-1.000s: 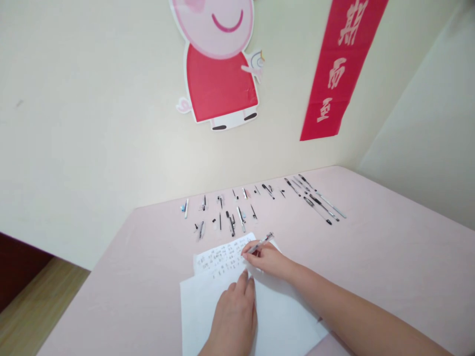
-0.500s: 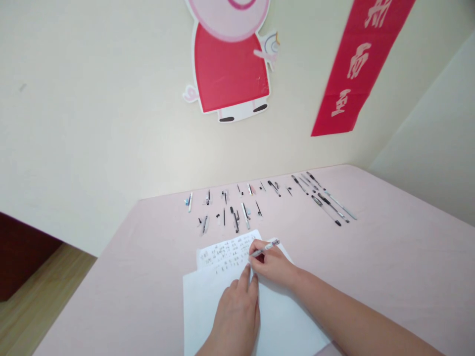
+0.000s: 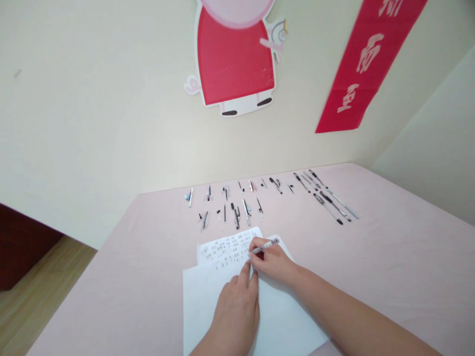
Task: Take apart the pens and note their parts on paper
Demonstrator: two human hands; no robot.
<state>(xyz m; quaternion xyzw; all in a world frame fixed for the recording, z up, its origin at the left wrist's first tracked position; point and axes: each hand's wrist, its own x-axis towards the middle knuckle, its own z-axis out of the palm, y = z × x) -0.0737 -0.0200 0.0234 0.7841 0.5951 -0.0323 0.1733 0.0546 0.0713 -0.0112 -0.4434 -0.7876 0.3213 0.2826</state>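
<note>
My right hand [image 3: 272,262] is closed round a pen [image 3: 265,246] with a clear barrel, its tip down at the paper and its back end pointing up to the right. Flat on the white sheet [image 3: 202,306] lies my left hand [image 3: 237,304], fingers stretched forward, the fingertips close to the pen hand. Beyond that sheet shows another paper [image 3: 226,246] with rows of dark handwriting; more writing runs along the upper part of the near sheet. The pen's tip is hidden by my right fingers.
Pen parts [image 3: 235,216], such as barrels, refills and caps, lie in rows on the pink tabletop [image 3: 141,257]. Several whole pens [image 3: 328,212] are at the back right. A wall with a cartoon pig cutout [image 3: 235,59] and a red banner [image 3: 356,74] rises behind.
The view has shifted slightly, with the wall figures sitting a little higher. Both hands keep nearly the same places on the paper, and the pen stays in my right hand.
</note>
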